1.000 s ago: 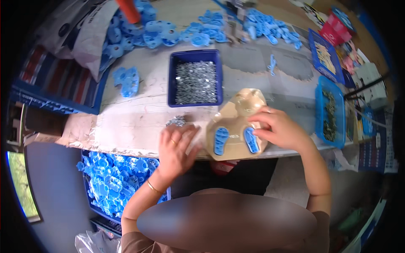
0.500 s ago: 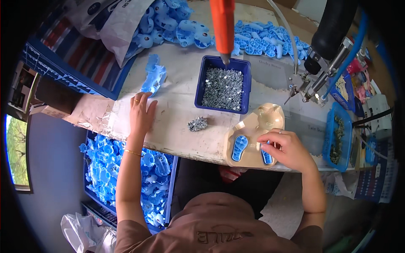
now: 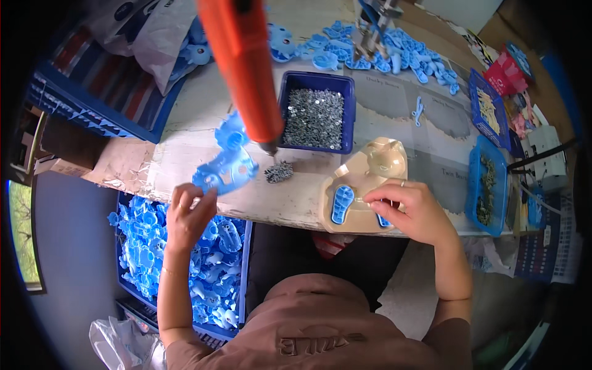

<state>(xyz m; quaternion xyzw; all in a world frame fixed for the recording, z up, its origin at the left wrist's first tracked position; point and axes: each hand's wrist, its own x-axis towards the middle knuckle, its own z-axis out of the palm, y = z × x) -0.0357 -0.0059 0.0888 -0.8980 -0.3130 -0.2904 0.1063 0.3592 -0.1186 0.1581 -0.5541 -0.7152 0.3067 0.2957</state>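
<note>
My left hand (image 3: 190,213), thumb and fingers closed, grips the near end of a light-blue hollow plastic shell (image 3: 228,174) above the table's front edge. Another blue shell section (image 3: 232,132) shows just beyond it; whether they are one piece I cannot tell. Over the beige moulded fixture (image 3: 390,161), my right hand (image 3: 412,211) pinches thumb and fingertips together; anything between them is too small to name. A blue foot-shaped part (image 3: 342,205) lies in the fixture's left recess. A second blue foot-shaped part (image 3: 383,220) is partly hidden under my right hand.
An orange power screwdriver (image 3: 242,80) hangs with its tip over a small pile of screws (image 3: 279,172). Behind stands a dark-blue tray of screws (image 3: 349,117). Blue parts (image 3: 394,52) lie along the back. A crate of blue shells (image 3: 245,265) stands below left; a blue basket (image 3: 504,185) sits right.
My left hand has taken hold of the blue shell and drawn it nearer. The screwdriver appears further left and lower. My right hand stays over the fixture; the whole view has shifted slightly.
</note>
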